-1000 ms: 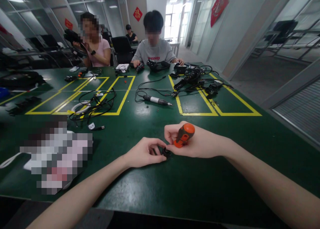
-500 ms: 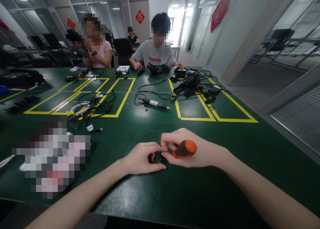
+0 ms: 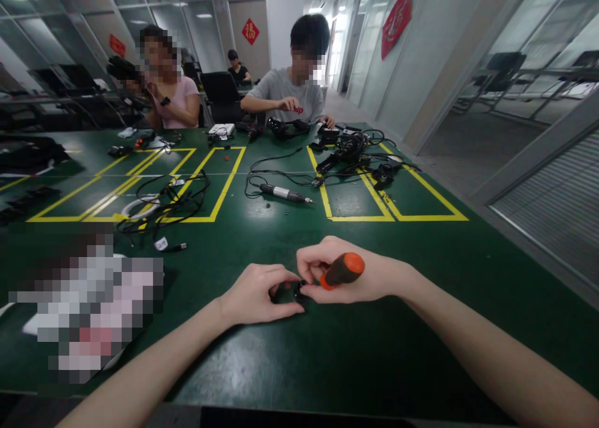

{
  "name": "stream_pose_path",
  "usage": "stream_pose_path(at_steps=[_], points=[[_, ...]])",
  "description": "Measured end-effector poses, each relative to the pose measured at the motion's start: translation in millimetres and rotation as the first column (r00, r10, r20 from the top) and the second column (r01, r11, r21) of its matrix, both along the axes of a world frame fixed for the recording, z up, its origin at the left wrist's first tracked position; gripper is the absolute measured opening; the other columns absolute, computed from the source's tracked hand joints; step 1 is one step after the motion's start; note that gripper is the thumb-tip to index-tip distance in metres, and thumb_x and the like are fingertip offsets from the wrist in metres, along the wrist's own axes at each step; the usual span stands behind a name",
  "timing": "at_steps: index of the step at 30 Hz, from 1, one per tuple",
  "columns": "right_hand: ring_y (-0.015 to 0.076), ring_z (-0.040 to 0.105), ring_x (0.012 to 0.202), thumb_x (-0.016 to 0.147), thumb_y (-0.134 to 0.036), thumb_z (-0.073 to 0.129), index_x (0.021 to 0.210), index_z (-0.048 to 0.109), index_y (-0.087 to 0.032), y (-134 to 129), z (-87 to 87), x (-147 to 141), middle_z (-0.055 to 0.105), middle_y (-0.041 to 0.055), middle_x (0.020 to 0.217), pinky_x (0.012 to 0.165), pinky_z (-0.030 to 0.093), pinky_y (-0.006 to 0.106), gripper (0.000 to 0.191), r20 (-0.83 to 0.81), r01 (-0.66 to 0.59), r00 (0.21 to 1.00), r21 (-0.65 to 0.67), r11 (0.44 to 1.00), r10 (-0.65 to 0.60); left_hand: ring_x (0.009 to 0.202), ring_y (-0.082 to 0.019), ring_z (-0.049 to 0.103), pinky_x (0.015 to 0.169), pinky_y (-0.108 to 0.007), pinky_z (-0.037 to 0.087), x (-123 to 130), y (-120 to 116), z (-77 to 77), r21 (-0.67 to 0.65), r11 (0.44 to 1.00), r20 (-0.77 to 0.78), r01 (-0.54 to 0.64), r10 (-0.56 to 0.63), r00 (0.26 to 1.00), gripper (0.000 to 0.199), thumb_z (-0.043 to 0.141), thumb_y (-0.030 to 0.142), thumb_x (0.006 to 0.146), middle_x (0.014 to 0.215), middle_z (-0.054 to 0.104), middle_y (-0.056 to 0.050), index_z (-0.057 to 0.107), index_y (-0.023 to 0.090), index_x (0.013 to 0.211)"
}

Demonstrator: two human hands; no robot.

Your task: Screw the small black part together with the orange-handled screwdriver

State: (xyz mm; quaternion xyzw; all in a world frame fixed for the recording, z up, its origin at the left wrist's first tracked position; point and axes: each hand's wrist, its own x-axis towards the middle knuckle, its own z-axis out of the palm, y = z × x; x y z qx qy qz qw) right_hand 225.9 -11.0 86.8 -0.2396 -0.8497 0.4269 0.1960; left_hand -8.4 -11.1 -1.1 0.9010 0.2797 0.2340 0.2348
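Note:
My left hand [image 3: 259,294] rests on the green table, thumb and fingers curled round a small black part [image 3: 298,291]. The part looks rounded, but its kind is too small to make out and fingers cover some of it. In my right hand [image 3: 369,278] is a screwdriver [image 3: 344,269] with an orange and dark handle, tilted with its butt up to the right. My right thumb and forefinger meet right at the black part. Its shaft and tip are hidden behind the fingers.
An electric screwdriver [image 3: 283,193] with a cord lies ahead. Black cables [image 3: 187,197] are at left, and a tangle of cables [image 3: 350,150] at right, around yellow tape outlines. A blurred-out pack [image 3: 103,309] sits near left. Two people [image 3: 292,85] are across the table.
The view has shifted slightly, while my hands keep almost the same pose around the black part. The person opposite has lifted one hand from the table to the chest.

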Motion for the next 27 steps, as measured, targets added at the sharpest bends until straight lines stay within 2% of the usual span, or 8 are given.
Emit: stream_pose_path(at_steps=[6,12,18,24,27], points=[[0.0082,0.048,0.057,0.08,-0.009,0.068,0.078,0.054,-0.02,-6,3.9,-1,0.053,-0.009,0.063,0.063,0.038,0.022,0.018,0.074,0.059,0.996,0.004,0.998,-0.059,0.057,-0.011,0.057,0.055,-0.023,0.038,4,0,-1.2,0.005,1.0,0.001,0.007,-0.007,1.0,0.028,0.075,0.044,0.09,0.072,0.066,0.001,0.072,0.017,0.097],[0.0107,0.049,0.063,0.079,-0.009,0.066,0.081,0.054,-0.02,-9,8.1,-2,0.055,-0.0056,0.071,0.064,0.037,0.023,0.017,0.179,0.099,0.978,0.067,0.993,-0.11,0.058,-0.011,0.057,0.056,-0.022,0.04,8,3,-2.9,0.005,0.999,0.007,0.039,-0.039,0.999,0.027,0.072,0.044,0.091,0.072,0.067,0.001,0.073,0.017,0.095],[0.0113,0.041,0.059,0.09,-0.017,0.061,0.075,0.048,-0.021,-11,14.1,-3,0.045,-0.0057,0.065,0.061,0.034,0.025,0.02,0.283,0.106,0.947,0.163,0.981,-0.15,0.059,-0.011,0.058,0.057,-0.022,0.041,11,3,-2.0,-0.016,0.999,-0.003,0.051,-0.051,0.999,0.021,0.069,0.037,0.09,0.072,0.066,0.001,0.069,0.017,0.089],[0.0106,0.047,0.062,0.08,-0.007,0.061,0.081,0.05,-0.021,-8,10.6,1,0.05,-0.0064,0.07,0.062,0.037,0.023,0.018,0.212,0.104,0.97,0.071,0.992,-0.116,0.061,-0.012,0.061,0.059,-0.022,0.043,10,3,-0.2,-0.016,0.998,-0.013,0.06,-0.06,0.998,0.021,0.07,0.038,0.09,0.075,0.069,0.001,0.071,0.017,0.095],[0.0104,0.047,0.062,0.078,-0.007,0.061,0.08,0.05,-0.021,-5,5.2,2,0.052,-0.0064,0.071,0.059,0.037,0.023,0.018,0.185,0.081,0.979,0.014,0.997,-0.082,0.065,-0.014,0.065,0.061,-0.024,0.044,8,4,-1.0,0.031,0.998,-0.051,0.059,-0.057,0.997,0.027,0.068,0.044,0.093,0.077,0.071,0.0,0.072,0.018,0.098]])
